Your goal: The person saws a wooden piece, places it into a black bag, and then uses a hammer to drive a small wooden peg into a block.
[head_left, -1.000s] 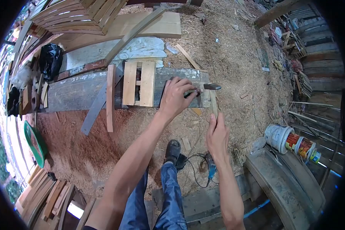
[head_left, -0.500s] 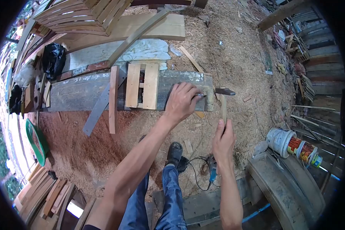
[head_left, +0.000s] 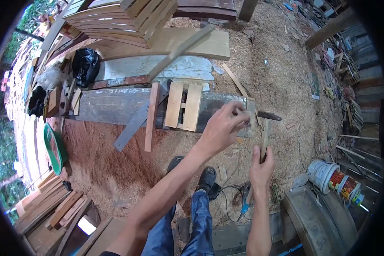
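My right hand (head_left: 262, 169) is wrapped round the wooden handle of a hammer (head_left: 264, 135), whose dark metal head points sideways just past the end of the plank bench. Over the right part of the bench (head_left: 132, 102), my left hand (head_left: 223, 126) hovers with its fingers curled in a pinch. Whatever sits between those fingertips is too small or hidden to make out. Left of this hand, a small slatted wooden piece (head_left: 193, 109) lies across the bench. Beside it are a reddish wood strip (head_left: 152, 123) and a flat grey saw-like blade (head_left: 134, 128), both overhanging the front edge.
Wooden crates (head_left: 115, 23) and long boards (head_left: 209, 45) lie behind the bench. A green basin (head_left: 54, 147) and stacked offcuts (head_left: 68, 209) are on the left. A corded blue power tool (head_left: 245, 207) rests on the sawdust floor near my feet. Buckets (head_left: 335, 179) lie at right.
My view has shifted, so the bench appears farther right and lower. My left hand has lifted from the bench end, its fingers now turned upward. My right hand still grips the hammer.
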Tool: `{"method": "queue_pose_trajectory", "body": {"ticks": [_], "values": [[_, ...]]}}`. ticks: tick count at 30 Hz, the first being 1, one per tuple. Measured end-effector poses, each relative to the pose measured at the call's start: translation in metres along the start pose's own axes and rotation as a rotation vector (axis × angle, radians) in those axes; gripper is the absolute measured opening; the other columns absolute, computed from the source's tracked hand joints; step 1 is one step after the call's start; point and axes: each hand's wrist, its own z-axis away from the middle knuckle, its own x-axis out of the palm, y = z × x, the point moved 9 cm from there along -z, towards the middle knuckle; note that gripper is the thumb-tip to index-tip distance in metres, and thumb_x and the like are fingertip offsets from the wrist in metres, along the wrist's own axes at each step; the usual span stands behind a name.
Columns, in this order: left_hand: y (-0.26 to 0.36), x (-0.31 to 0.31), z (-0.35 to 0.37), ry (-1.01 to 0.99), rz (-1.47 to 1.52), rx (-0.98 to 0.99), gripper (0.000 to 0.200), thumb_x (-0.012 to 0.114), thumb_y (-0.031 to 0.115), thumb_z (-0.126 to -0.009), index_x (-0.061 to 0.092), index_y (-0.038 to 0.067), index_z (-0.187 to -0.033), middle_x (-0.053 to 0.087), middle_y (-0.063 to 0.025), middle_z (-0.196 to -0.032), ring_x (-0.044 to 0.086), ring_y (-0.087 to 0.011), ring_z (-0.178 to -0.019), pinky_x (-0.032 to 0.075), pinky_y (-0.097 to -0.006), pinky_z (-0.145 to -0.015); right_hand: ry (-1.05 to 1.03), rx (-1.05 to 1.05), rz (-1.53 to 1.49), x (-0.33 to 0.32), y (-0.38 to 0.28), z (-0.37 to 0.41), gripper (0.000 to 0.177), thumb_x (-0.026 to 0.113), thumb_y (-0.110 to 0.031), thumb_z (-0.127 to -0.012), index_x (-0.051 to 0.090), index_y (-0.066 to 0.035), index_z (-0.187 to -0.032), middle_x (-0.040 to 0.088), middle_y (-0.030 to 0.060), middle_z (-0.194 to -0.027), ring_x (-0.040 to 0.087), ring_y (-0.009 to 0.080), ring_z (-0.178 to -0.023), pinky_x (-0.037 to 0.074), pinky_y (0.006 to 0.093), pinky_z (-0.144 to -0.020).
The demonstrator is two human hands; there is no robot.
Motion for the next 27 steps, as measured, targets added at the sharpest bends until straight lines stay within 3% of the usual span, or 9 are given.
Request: {"method": "queue_pose_trajectory", "body": {"ticks": [3,6,10,11,14,17,19,22,27], "values": [[-0.008,-0.013,0.029,-0.08,0.121,-0.108,0.023,0.065,-0.002,-0.077,0.063,0.002,-0.1,0.061,-0.0106,-0.096,0.062,-0.0273,-0.087,0.05,-0.0363,-0.073,-0.023,-0.036,-0.252,0.023,-0.015,-0.001,0.019,0.065,-0.016,-0.088,0.055,0.0,-0.091,0.055,0.0069,-0.07,0.047,0.0127,-0.062,0.041,0.0301,-0.058],[-0.016,-0.031,0.046,-0.14,0.174,-0.204,0.022,0.066,-0.001,-0.077,0.065,0.002,-0.099,0.062,-0.0112,-0.095,0.062,-0.0291,-0.088,0.05,-0.0371,-0.075,-0.113,-0.088,-0.394,0.059,-0.027,-0.001,0.017,0.068,-0.009,-0.082,0.057,-0.001,-0.092,0.058,0.0052,-0.074,0.047,0.0114,-0.062,0.042,0.028,-0.059],[-0.022,-0.062,0.049,-0.191,0.14,-0.177,0.021,0.067,0.001,-0.077,0.067,0.003,-0.098,0.064,-0.0116,-0.093,0.061,-0.0304,-0.087,0.05,-0.0374,-0.077,-0.223,-0.052,-0.216,0.073,-0.062,0.011,0.019,0.07,-0.006,-0.08,0.058,-0.001,-0.095,0.059,0.0025,-0.085,0.049,0.0081,-0.072,0.042,0.0238,-0.064],[-0.026,-0.068,0.05,-0.185,0.142,-0.178,0.021,0.067,0.001,-0.077,0.067,0.003,-0.098,0.064,-0.0116,-0.093,0.061,-0.0304,-0.087,0.05,-0.0374,-0.077,-0.173,-0.144,-0.28,0.078,-0.058,0.012,0.023,0.071,-0.01,-0.08,0.062,-0.001,-0.098,0.064,0.007,-0.079,0.048,0.0112,-0.062,0.042,0.029,-0.058],[-0.034,-0.074,0.054,-0.259,0.149,-0.203,0.025,0.068,0.001,-0.076,0.067,0.003,-0.101,0.065,-0.0099,-0.093,0.062,-0.0249,-0.088,0.05,-0.0334,-0.076,-0.254,-0.1,-0.42,0.102,-0.047,0.017,0.022,0.07,-0.01,-0.082,0.063,0.0,-0.1,0.064,0.0031,-0.077,0.05,0.0096,-0.063,0.043,0.0266,-0.059],[-0.05,-0.086,0.059,-0.252,0.259,-0.472,0.029,0.067,0.003,-0.079,0.062,0.001,-0.108,0.063,-0.0123,-0.098,0.06,-0.027,-0.091,0.048,-0.0357,-0.081,-0.296,-0.014,-0.425,0.115,-0.047,0.022,0.018,0.069,-0.009,-0.083,0.063,0.0,-0.097,0.06,-0.0011,-0.071,0.049,0.0065,-0.059,0.04,0.0233,-0.054],[-0.051,-0.122,0.055,0.037,-0.022,-0.392,0.036,0.068,0.004,-0.079,0.058,0.0,-0.114,0.06,-0.0132,-0.105,0.059,-0.0255,-0.093,0.048,-0.035,-0.081,-0.303,0.122,-0.484,0.117,-0.05,0.025,0.017,0.069,-0.009,-0.083,0.063,0.0,-0.097,0.057,-0.0025,-0.069,0.047,0.0049,-0.056,0.037,0.0219,-0.05],[-0.083,-0.148,0.073,0.292,-0.103,-0.605,0.039,0.069,0.006,-0.08,0.057,0.001,-0.116,0.06,-0.0132,-0.106,0.06,-0.0224,-0.084,0.049,-0.0311,-0.074,-0.278,0.291,-0.6,0.12,-0.048,0.029,0.017,0.07,-0.011,-0.084,0.063,-0.002,-0.095,0.053,-0.0042,-0.065,0.042,0.0024,-0.05,0.032,0.0204,-0.043],[-0.111,-0.138,0.078,0.224,-0.17,-0.634,0.042,0.071,0.01,-0.079,0.056,-0.001,-0.116,0.061,-0.0158,-0.104,0.061,-0.024,-0.084,0.049,-0.0333,-0.074,-0.223,0.354,-0.686,0.121,-0.046,0.027,0.019,0.072,-0.014,-0.084,0.062,-0.003,-0.096,0.053,-0.0039,-0.065,0.039,0.0021,-0.046,0.028,0.0207,-0.039]]}}
